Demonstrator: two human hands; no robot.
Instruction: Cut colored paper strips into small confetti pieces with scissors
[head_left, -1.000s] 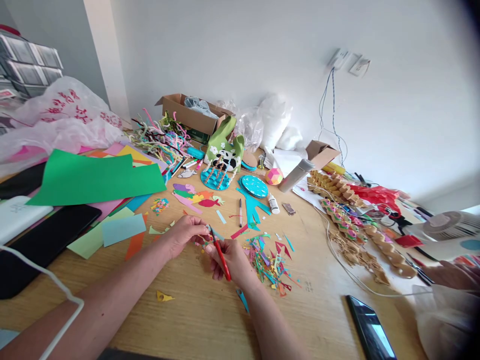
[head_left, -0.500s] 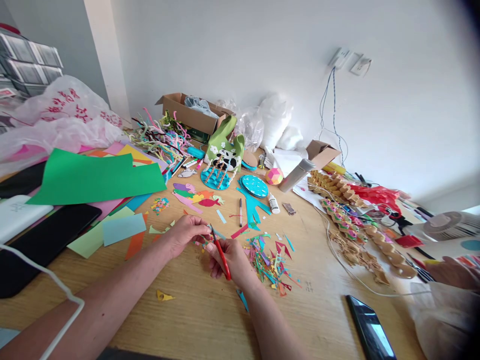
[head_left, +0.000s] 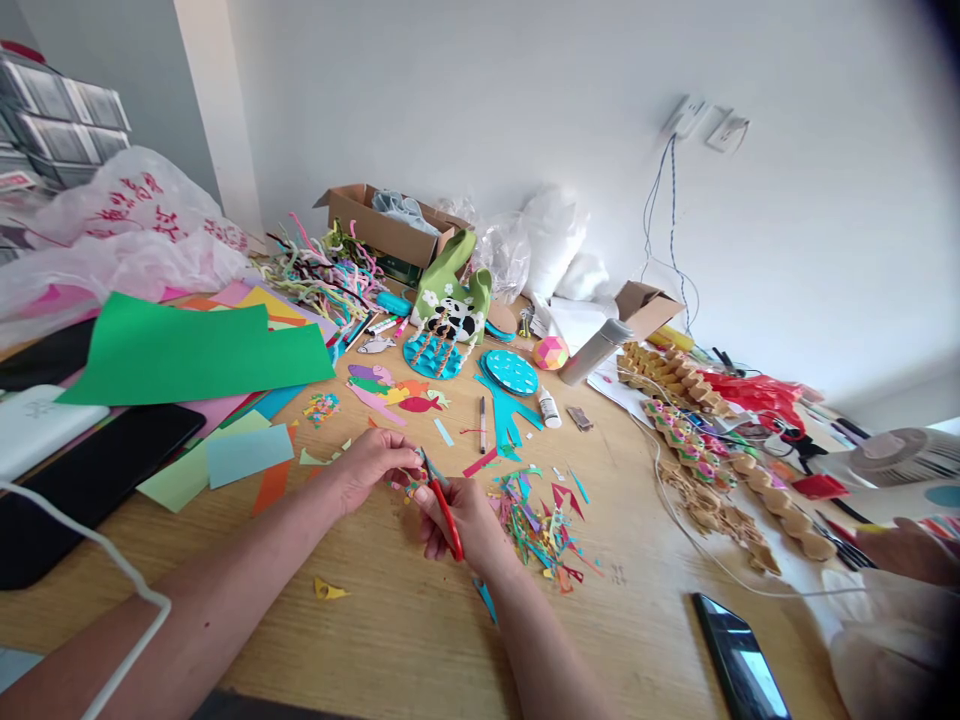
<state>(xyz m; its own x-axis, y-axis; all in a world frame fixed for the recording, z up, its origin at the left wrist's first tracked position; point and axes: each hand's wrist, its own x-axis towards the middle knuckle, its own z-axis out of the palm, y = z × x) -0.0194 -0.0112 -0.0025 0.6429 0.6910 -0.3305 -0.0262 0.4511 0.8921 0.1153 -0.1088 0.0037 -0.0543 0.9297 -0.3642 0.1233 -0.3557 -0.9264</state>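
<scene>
Nothing moved much, view shifted slightly | right hand (head_left: 469,522): grip around red-handled scissors (head_left: 449,522), above bench (head_left: 405,625), blades near left hand (head_left: 381,468) | left grip pinched narrow, contents unclear | keep fingertips off blades, snip short

Head-worn view, forward and down across the table (head_left: 637,630).

Bright, soft light; glare on phone screen (head_left: 741,655); upper right corner dark; side edges stretched, blurred.
</scene>
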